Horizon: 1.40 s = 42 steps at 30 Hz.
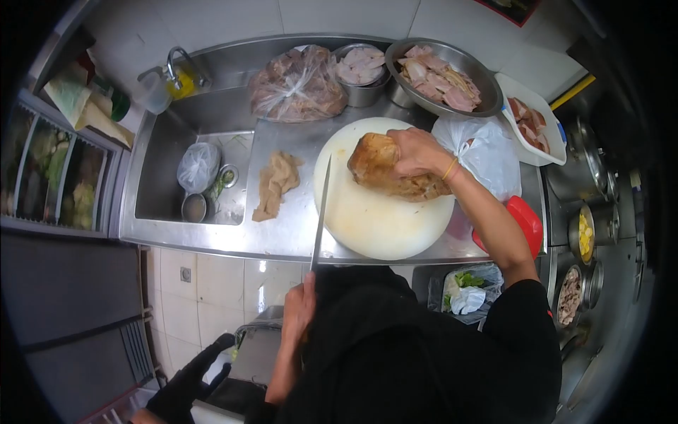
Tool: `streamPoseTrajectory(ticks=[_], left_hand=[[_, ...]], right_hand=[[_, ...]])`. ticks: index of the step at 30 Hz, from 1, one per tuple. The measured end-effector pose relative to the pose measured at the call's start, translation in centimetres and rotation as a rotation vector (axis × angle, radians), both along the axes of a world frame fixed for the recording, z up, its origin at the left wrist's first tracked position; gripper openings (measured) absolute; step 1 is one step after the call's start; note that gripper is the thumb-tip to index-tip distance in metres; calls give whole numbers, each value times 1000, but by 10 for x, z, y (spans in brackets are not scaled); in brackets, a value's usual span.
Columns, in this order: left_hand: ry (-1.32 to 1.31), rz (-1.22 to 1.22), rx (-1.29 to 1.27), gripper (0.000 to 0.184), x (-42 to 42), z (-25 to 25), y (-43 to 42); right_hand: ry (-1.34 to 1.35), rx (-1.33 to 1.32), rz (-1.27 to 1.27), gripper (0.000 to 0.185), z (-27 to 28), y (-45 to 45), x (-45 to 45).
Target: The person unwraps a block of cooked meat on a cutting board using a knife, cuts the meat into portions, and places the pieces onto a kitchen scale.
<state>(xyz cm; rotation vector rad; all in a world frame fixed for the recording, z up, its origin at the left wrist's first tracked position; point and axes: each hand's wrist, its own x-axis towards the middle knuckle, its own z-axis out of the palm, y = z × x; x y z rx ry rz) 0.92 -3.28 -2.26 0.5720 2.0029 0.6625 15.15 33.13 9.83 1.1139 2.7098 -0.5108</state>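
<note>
My left hand point(299, 309) is closed round the handle of a long knife point(323, 214). The blade points away from me, over the left edge of a round white cutting board point(381, 240). On the board lies a large browned piece of meat point(374, 162). My right hand point(417, 151) grips this meat from above, its fingers pressed against the top and side. The blade is apart from the meat, to its left. A crumpled brown cloth point(277, 185) lies on the steel counter left of the board.
Behind the board stand a bag of meat point(296, 85), a pot point(361, 92) and a steel bowl of sliced meat point(487, 102). A white bag point(484, 155), a white tub point(554, 148) and a red container point(526, 222) are at right. A sink point(162, 155) is at left.
</note>
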Motion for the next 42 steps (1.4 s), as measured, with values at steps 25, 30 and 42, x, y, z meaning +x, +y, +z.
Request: streamPoseTrajectory(ticks=[25,30,42], left_hand=[[249,-59,277,68,37,108,106],[271,-66,228,65,38,109,110],[303,-91,118,62,41,111,109]], right_hand=[[478,279,-19,61,-11,-20,0],[498,276,-11,61,-16,-17,1],[517,266,-6,56,-17,-14,-2]])
